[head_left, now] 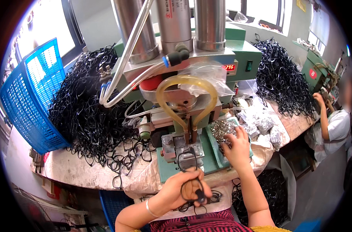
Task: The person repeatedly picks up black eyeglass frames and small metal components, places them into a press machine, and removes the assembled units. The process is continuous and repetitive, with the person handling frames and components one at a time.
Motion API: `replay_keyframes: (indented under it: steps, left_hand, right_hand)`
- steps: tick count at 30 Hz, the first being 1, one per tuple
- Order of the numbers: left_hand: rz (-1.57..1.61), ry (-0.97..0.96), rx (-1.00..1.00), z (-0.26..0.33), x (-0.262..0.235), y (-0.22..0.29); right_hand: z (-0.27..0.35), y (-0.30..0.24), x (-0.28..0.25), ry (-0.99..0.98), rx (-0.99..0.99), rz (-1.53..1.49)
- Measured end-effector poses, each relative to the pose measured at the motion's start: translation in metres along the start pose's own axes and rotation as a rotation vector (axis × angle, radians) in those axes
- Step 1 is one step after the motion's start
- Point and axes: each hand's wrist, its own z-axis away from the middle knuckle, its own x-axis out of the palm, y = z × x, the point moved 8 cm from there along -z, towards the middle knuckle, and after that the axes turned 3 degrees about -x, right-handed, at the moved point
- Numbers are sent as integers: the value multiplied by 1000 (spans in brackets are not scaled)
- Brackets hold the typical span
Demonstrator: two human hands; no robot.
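My left hand (188, 188) is closed around a black eyeglass frame (199, 193) in front of the press. One rim of black eyewear (187, 155) reaches up from that hand to the metal fixture (176, 145) under the press tip. Over to the right, my right hand (238, 149) dips into a green tray (213, 145) of small metal pieces (221, 129). Its fingers are bent but apart, and no piece shows between them. A yellowish hose (214, 94) loops above the fixture.
Piles of black eyeglass frames (87, 104) flank the press (241, 58). A blue basket (33, 100) tips at the left. Bags of metal parts (265, 124) lie beyond the tray. A sack of dark frames (274, 191) stands below right. Another person (334, 131) works at the far right.
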Motion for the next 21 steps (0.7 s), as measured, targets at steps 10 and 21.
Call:
replay_keyframes:
  steps: [10,21]
  left_hand:
    - [-31,76,20,-11,-9,-2]
    - [-1246,1452,814,227,-116,62]
  right_hand:
    - [-32,-16,33,105,-139,-11]
    - [19,29,-20,168,72,5]
